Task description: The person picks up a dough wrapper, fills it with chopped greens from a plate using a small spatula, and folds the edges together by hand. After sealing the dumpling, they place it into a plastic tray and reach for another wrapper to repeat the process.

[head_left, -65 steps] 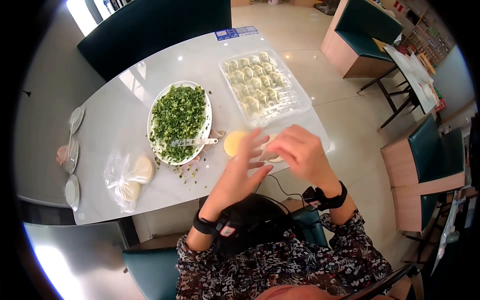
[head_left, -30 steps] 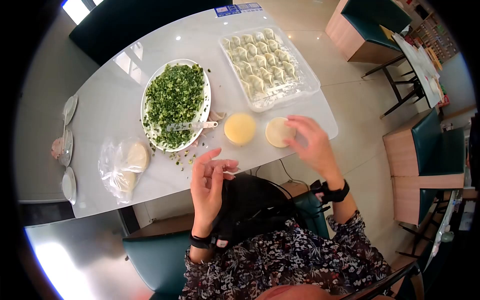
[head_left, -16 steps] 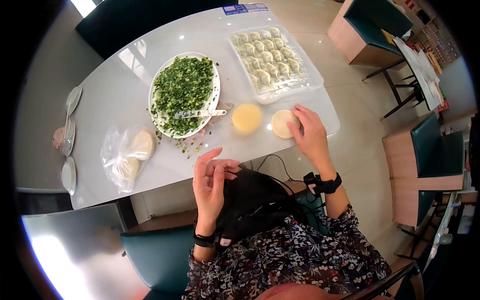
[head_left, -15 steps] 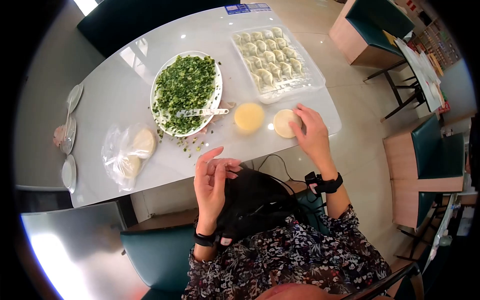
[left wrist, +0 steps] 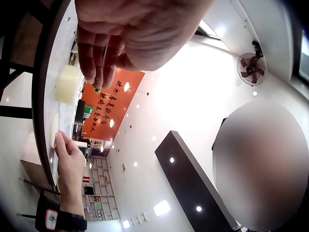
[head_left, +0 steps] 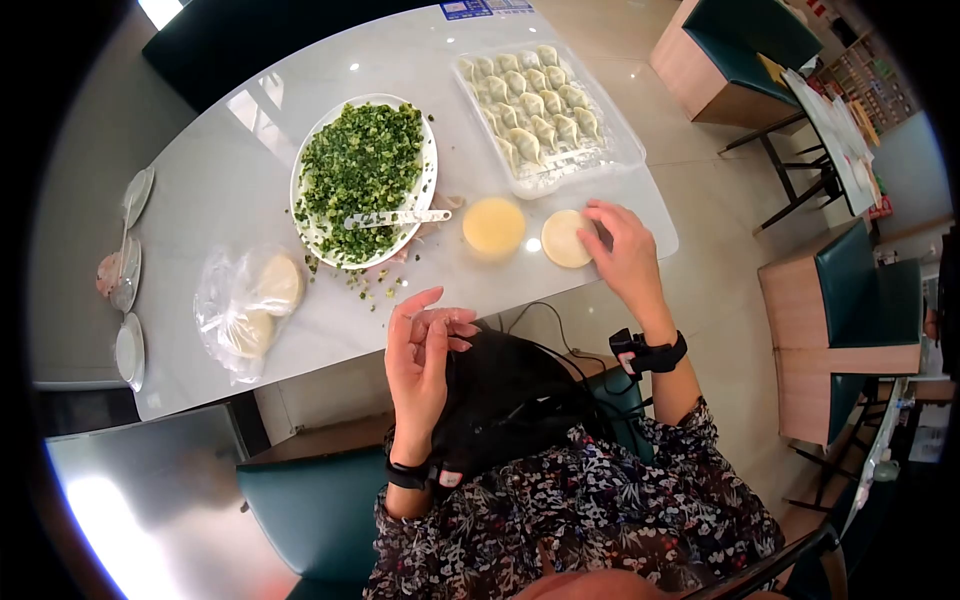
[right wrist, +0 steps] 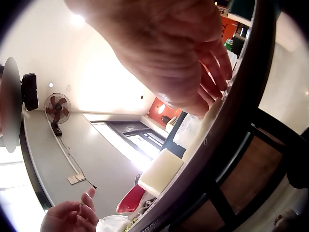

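A low pale stack of round dumpling wrappers (head_left: 566, 238) lies near the table's front edge. My right hand (head_left: 627, 258) is at its right side, thumb over the top and fingers at the rim, pinching the edge. In the left wrist view the right hand (left wrist: 70, 169) meets the thin stack side-on. Left of it stands a taller, yellowish stack of round wrappers (head_left: 493, 228). My left hand (head_left: 418, 365) hovers before the table edge with loosely bent fingers, holding nothing; flour-like specks show on its fingertips.
An oval plate of chopped greens (head_left: 430, 180) bears a perforated white spatula (head_left: 425, 216). A clear tray (head_left: 625, 155) holds rows of dumplings. Bagged wrappers (head_left: 250, 300) lie at left, and small dishes (head_left: 130, 350) line the left edge. Spilled greens (head_left: 375, 285) dot the table.
My right hand has come down from beside the left hand to the low wrapper stack and stays at its edge. My left hand has drawn back toward the body.
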`<act>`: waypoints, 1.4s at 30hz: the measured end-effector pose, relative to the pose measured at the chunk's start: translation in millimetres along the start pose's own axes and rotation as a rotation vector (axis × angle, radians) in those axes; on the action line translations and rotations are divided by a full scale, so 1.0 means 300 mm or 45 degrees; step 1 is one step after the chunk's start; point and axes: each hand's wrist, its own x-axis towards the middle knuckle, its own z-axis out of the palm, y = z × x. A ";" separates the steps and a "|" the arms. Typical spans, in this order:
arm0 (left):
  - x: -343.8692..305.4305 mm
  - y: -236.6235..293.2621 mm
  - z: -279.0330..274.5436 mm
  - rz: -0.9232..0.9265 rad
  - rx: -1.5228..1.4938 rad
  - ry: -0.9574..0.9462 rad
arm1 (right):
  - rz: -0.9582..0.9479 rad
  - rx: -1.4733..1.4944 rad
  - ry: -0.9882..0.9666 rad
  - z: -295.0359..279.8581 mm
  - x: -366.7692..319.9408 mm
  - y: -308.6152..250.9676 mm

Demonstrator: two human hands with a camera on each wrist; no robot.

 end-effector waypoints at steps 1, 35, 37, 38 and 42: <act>0.002 -0.002 -0.001 -0.007 0.005 -0.016 | 0.065 0.071 -0.026 -0.002 0.003 -0.009; 0.014 -0.020 0.000 -0.062 -0.020 -0.036 | -0.076 0.273 -0.202 -0.059 0.075 -0.026; 0.025 -0.026 0.008 -0.079 -0.018 -0.019 | -0.032 0.327 -0.253 -0.073 0.008 -0.080; 0.033 -0.028 0.013 -0.091 -0.017 -0.006 | 0.009 0.379 -0.298 -0.071 -0.017 -0.099; 0.106 -0.102 0.047 -0.004 0.066 -0.053 | -0.154 0.169 -0.193 -0.019 -0.049 -0.055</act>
